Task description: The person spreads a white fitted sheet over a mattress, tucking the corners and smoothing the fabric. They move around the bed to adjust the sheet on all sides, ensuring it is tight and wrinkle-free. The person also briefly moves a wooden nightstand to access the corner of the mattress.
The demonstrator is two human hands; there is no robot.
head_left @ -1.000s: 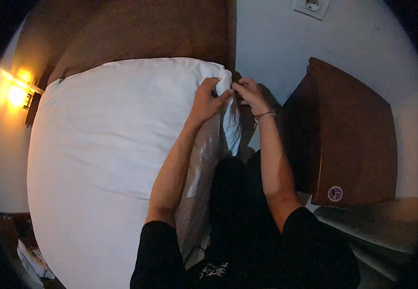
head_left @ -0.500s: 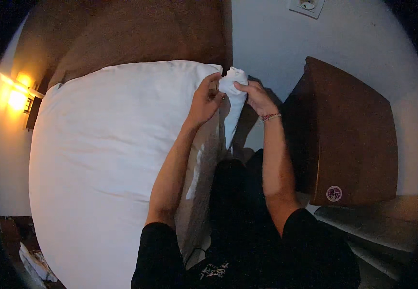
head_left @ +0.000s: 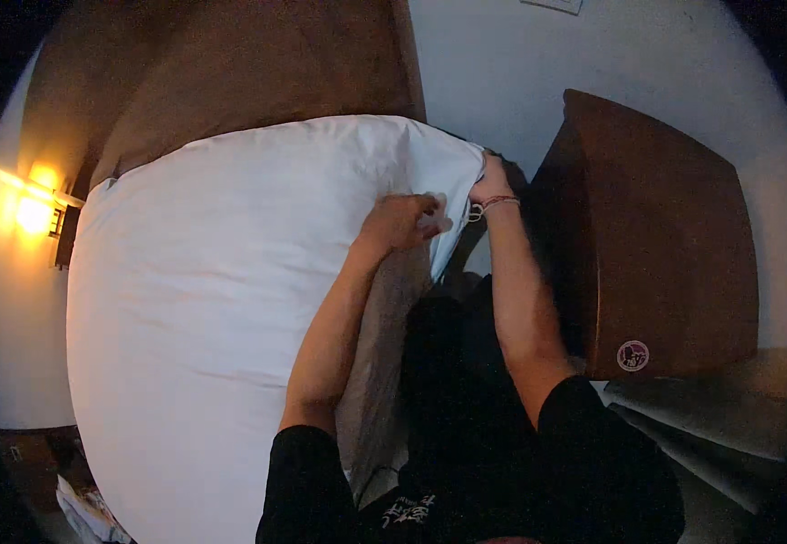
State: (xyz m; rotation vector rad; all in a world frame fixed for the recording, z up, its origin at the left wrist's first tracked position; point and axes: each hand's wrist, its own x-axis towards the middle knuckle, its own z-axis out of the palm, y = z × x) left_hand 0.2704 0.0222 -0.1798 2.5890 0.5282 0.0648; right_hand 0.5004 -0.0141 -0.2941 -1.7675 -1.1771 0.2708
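A white fitted-looking bed sheet (head_left: pixel 212 263) covers the mattress, whose grey-brown side (head_left: pixel 375 354) shows along the right. At the far right corner, my right hand (head_left: pixel 493 181) grips the sheet's edge and holds it stretched outward, away from the mattress. The fabric forms a taut flap between that hand and the bed. My left hand (head_left: pixel 398 222) is over the mattress edge, just left of the flap. Its fingertips are smeared by motion, so their grip cannot be made out.
A brown headboard (head_left: pixel 257 63) rises behind the bed. To the right stands a dark brown cabinet-like piece (head_left: pixel 674 245) with a round sticker, near the wall (head_left: pixel 493 72). A lit wall lamp (head_left: pixel 35 216) glows at left. Grey fabric (head_left: pixel 683 426) lies at lower right.
The bunched sheet corner has been opened out and pulled over the mattress corner. My right hand has moved slightly right; my left hand has dropped nearer to me.
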